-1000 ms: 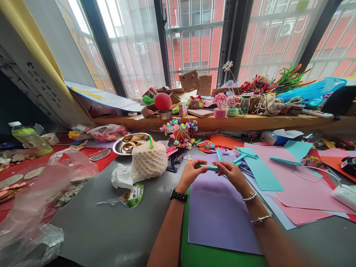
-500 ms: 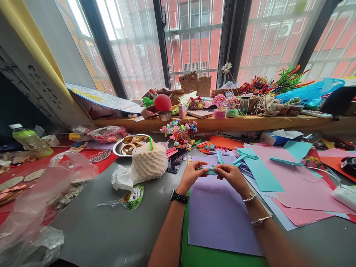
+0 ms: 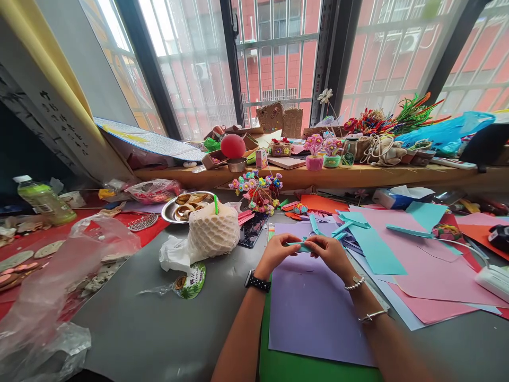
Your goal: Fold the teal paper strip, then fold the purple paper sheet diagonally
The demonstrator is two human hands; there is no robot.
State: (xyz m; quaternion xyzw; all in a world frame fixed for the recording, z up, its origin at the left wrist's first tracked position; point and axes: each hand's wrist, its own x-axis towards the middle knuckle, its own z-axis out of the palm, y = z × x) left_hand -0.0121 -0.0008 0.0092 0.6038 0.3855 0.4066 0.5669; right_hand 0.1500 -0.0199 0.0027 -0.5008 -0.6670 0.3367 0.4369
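Between my two hands is a small folded strip of teal paper (image 3: 299, 246), pinched at both ends. My left hand (image 3: 277, 252), with a dark watch at the wrist, grips its left end. My right hand (image 3: 328, 252), wearing a beaded bracelet, has thumb and fingers closed on the right end and hides part of it. Below them a purple sheet (image 3: 314, 307) lies on a green board (image 3: 318, 367). Other folded teal strips (image 3: 350, 227) rest just beyond my right hand.
To the left stand a net-wrapped coconut (image 3: 213, 232) with a green straw and a metal plate (image 3: 169, 213); a phone (image 3: 253, 232) lies beside them. Pink sheets (image 3: 441, 276) and a white power strip (image 3: 493, 281) are at right. Yarn flowers (image 3: 256, 188) stand near the windowsill.
My hands have drawn slightly closer together on the teal strip, with the left shifting a little to the right. Everything else stays in place.
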